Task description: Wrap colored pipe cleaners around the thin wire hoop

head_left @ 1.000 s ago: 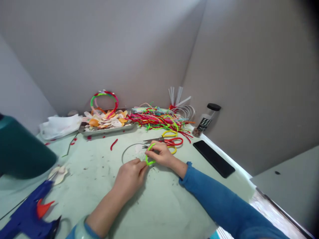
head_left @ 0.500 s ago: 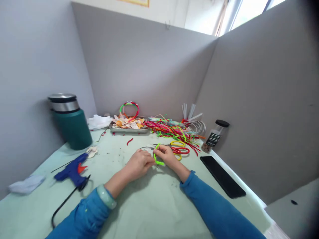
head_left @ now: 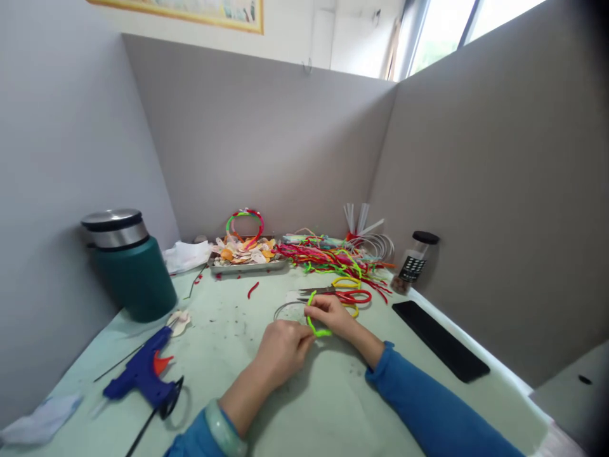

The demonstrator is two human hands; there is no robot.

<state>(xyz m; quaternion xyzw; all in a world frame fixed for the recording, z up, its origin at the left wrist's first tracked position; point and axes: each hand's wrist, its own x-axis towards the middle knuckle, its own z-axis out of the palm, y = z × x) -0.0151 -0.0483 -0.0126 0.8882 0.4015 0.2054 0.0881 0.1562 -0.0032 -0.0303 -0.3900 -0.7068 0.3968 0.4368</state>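
A bright green pipe cleaner (head_left: 311, 320), bent into a curve, stands between my two hands above the table. My right hand (head_left: 333, 313) is closed, pinching its upper part between thumb and finger. My left hand (head_left: 284, 348) is closed too, its fingertips at the lower bend; the fingers hide exactly what they grip there. A thin grey hoop (head_left: 286, 306) curves out behind my left hand towards the right one, its ends hidden. Just beyond my right hand lie scissors with red handles (head_left: 359, 296) and a tool with yellow handles (head_left: 347, 282).
At the back are a metal tray (head_left: 247, 269) of petal-like pieces, a colourful hoop (head_left: 261, 222) and a heap of pipe cleaners (head_left: 323, 254). A green bottle (head_left: 136, 279) and blue glue gun (head_left: 143, 374) are left; a jar (head_left: 413, 266) and black phone-like slab (head_left: 440, 341) are right.
The view has tilted up and shifted slightly, so things sit lower in the picture. Both hands keep their grip, and my left hand has turned, its knuckles now more upward.
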